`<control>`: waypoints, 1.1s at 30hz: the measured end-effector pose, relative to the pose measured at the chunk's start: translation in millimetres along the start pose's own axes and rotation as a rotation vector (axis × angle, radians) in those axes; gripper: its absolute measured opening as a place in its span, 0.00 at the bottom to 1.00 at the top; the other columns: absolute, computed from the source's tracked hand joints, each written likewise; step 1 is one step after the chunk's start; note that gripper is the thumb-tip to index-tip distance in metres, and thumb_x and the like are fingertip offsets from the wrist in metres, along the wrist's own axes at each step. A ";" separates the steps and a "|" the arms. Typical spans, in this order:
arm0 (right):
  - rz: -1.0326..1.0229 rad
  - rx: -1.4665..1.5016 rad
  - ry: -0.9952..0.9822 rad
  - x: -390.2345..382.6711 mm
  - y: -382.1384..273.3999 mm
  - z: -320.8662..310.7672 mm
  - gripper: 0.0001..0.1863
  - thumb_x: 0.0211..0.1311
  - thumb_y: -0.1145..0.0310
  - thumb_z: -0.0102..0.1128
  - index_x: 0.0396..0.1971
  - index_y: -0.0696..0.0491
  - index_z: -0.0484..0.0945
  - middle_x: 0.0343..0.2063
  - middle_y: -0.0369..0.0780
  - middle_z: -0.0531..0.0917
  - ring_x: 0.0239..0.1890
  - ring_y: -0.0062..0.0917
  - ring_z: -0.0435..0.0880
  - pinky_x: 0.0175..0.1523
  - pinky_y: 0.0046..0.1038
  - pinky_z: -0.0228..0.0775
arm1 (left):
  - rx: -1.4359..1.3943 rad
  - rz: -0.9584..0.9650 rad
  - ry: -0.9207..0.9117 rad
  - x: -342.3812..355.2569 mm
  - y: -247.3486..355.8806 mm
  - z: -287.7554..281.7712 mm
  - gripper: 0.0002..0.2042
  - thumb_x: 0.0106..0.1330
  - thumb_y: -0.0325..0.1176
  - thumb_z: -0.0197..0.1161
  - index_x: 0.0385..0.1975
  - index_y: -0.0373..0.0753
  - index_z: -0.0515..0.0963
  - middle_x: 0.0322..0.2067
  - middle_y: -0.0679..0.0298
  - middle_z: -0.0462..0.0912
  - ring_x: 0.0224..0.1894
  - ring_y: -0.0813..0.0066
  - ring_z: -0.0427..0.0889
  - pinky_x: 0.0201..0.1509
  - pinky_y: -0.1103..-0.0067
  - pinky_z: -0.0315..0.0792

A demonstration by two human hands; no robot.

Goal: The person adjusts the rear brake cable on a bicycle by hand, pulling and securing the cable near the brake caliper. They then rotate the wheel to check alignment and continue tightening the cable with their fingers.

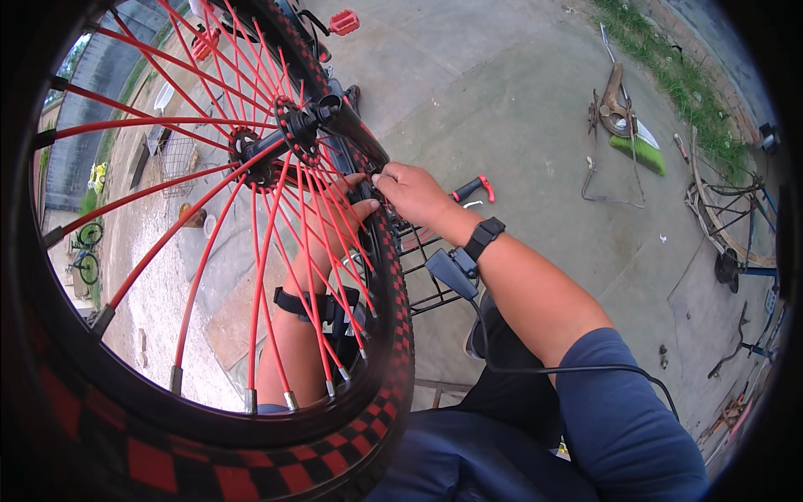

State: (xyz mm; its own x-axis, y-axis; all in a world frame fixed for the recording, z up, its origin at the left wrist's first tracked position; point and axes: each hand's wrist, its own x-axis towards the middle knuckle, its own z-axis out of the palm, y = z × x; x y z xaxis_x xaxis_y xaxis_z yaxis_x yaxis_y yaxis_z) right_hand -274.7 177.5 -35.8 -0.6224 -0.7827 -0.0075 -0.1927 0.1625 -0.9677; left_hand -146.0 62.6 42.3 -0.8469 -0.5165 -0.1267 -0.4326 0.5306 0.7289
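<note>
A bicycle wheel with red spokes and a red-and-black checkered tyre (335,443) fills the left side, close to me. A black tube of the bicycle frame (358,134) runs down from near its hub (297,121). My left hand (336,227) is behind the spokes, its thumb and fingers closing together at the rim's inner side. My right hand (411,194) meets it from the other side of the tyre, fingertips pinched beside the lower end of the tube. Whatever small part sits between the fingertips is hidden.
Beyond my right hand lies a black-and-red grip (475,189), above a black wire rack (428,289). A green-bristled brush (640,155) and metal parts lie on the concrete at right, near a bare wheel rim (707,209). A red pedal (343,23) sticks out at top.
</note>
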 end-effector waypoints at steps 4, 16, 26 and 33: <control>-0.057 -0.066 0.060 1.1 4.6 3.2 0.21 0.74 0.55 0.52 0.34 0.60 0.78 0.25 0.47 0.81 0.28 0.36 0.82 0.37 0.37 0.72 | -0.047 -0.016 -0.008 -0.6 3.4 0.7 0.25 0.62 0.28 0.74 0.59 0.32 0.77 0.22 0.73 0.70 0.25 0.84 0.68 0.28 0.80 0.63; -0.003 0.001 0.012 -1.9 -6.1 0.9 0.22 0.72 0.54 0.49 0.33 0.61 0.78 0.29 0.54 0.81 0.36 0.50 0.80 0.43 0.45 0.70 | -0.019 -0.004 -0.011 -0.3 1.8 -0.7 0.25 0.62 0.28 0.73 0.60 0.32 0.77 0.23 0.72 0.72 0.25 0.85 0.70 0.28 0.81 0.63; -0.009 0.033 0.021 1.2 1.9 2.7 0.21 0.74 0.55 0.50 0.32 0.60 0.76 0.19 0.43 0.77 0.22 0.32 0.79 0.31 0.36 0.70 | -0.016 0.029 0.005 3.2 -6.8 1.4 0.25 0.62 0.28 0.74 0.60 0.32 0.77 0.23 0.71 0.74 0.25 0.84 0.72 0.28 0.81 0.65; -0.080 0.042 -0.010 2.9 5.9 2.5 0.19 0.74 0.57 0.50 0.33 0.59 0.77 0.19 0.42 0.77 0.20 0.28 0.79 0.29 0.33 0.70 | 0.005 -0.008 -0.014 3.4 -5.7 1.2 0.25 0.62 0.27 0.73 0.60 0.32 0.77 0.24 0.71 0.76 0.26 0.84 0.73 0.29 0.81 0.66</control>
State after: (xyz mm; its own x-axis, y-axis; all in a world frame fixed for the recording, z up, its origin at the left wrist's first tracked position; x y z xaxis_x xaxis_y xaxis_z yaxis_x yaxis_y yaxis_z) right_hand -275.8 174.7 -42.2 -0.5989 -0.7980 0.0675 -0.2094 0.0747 -0.9750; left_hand -146.8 58.7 36.9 -0.8475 -0.5116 -0.1417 -0.4410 0.5299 0.7243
